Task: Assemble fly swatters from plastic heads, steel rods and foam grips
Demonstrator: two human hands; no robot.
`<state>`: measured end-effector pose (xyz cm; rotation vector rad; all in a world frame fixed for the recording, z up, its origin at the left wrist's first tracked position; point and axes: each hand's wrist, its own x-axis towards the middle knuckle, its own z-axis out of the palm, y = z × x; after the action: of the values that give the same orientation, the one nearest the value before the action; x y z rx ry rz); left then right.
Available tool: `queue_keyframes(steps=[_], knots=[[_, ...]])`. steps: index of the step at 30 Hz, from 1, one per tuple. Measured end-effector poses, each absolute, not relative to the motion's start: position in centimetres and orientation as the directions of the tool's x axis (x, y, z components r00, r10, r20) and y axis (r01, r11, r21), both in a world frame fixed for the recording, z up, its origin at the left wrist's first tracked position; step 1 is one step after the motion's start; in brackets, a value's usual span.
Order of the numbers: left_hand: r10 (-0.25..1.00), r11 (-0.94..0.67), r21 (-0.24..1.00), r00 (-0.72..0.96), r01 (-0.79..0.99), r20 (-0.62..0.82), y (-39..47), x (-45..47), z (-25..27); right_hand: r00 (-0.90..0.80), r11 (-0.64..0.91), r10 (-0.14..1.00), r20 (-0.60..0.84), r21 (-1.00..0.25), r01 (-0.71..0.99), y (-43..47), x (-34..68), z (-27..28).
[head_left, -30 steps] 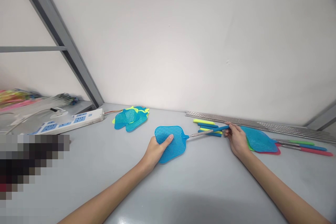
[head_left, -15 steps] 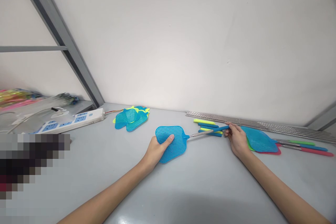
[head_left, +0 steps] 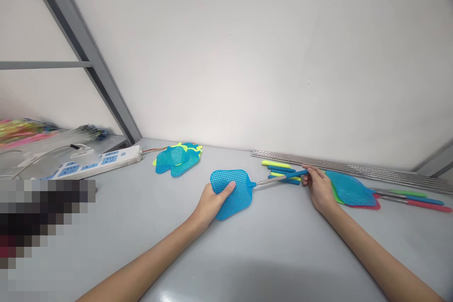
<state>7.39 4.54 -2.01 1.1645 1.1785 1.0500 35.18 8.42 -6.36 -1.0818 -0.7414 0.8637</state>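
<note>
Frame centre: left hand [head_left: 211, 201] clamped on blue mesh plastic swatter head [head_left: 231, 192]. Right hand [head_left: 317, 188] pinching blue foam grip [head_left: 293, 175] on thin metal rod [head_left: 266, 181]. Keep rod straight, head pinned flat on grey table [head_left: 247, 255]; avoid twisting.

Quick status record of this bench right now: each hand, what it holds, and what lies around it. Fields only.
left hand: grips the mesh head of the blue fly swatter
right hand: pinches the swatter's blue handle grip, metal rod between head and grip
loose grips: yellow and blue, behind the rod
swatter heads: blue and yellow pile, far left
finished swatters: stacked right of the right hand
metal rods: along the wall
power strip: left on the table
</note>
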Motion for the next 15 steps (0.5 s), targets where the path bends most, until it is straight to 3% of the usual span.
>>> queue_keyframes(steps=[15], knots=[[0.988,0.105,0.993,0.116,-0.044,-0.100,4.9,6.9,-2.2,0.491,0.228,0.869,0.051,-0.924,-0.307,7.6,33.9,-3.9]])
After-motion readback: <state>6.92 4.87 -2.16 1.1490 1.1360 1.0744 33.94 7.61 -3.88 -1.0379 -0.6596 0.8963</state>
